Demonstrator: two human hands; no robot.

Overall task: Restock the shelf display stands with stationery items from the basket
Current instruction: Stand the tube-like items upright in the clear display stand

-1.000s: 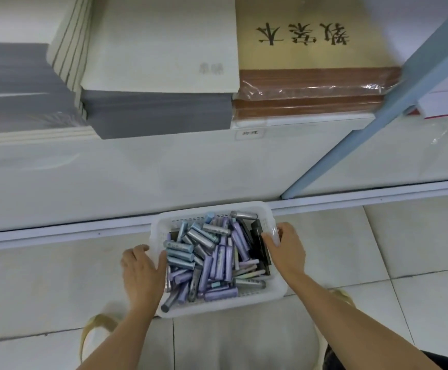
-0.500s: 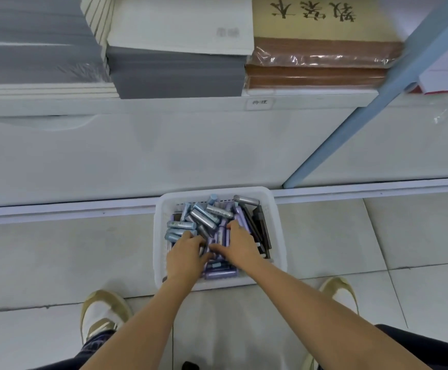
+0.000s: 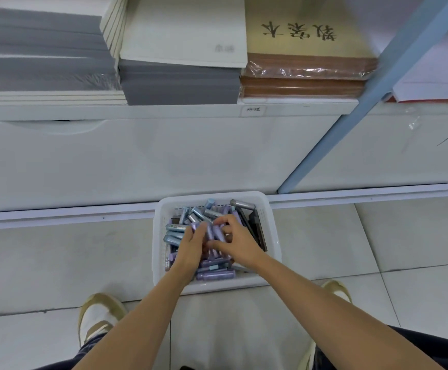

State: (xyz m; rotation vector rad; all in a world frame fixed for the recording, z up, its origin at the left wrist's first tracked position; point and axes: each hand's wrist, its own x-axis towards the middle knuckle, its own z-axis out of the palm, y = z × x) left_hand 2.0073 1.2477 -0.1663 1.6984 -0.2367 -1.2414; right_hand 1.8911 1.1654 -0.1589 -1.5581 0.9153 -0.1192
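A white plastic basket (image 3: 269, 217) stands on the tiled floor against the shelf base, filled with several purple and blue-grey stationery tubes (image 3: 214, 275) and a few dark flat items (image 3: 256, 225) along its right side. Both my hands are inside the basket, over the pile. My left hand (image 3: 190, 249) curls around a bunch of purple tubes. My right hand (image 3: 237, 243) closes its fingers on the same bunch of purple tubes (image 3: 213, 232) from the right. The two hands touch each other.
Above the basket a white shelf edge (image 3: 164, 112) carries stacks of grey and white notebooks (image 3: 180, 84) and brown wrapped books (image 3: 305, 81). A blue upright post (image 3: 351, 116) slants at the right. My two shoes (image 3: 97, 316) stand on the floor either side of the basket.
A second ago my hands held the basket's two sides on the floor. They then let go, moved into the pile, and now close together on a bunch of purple tubes.
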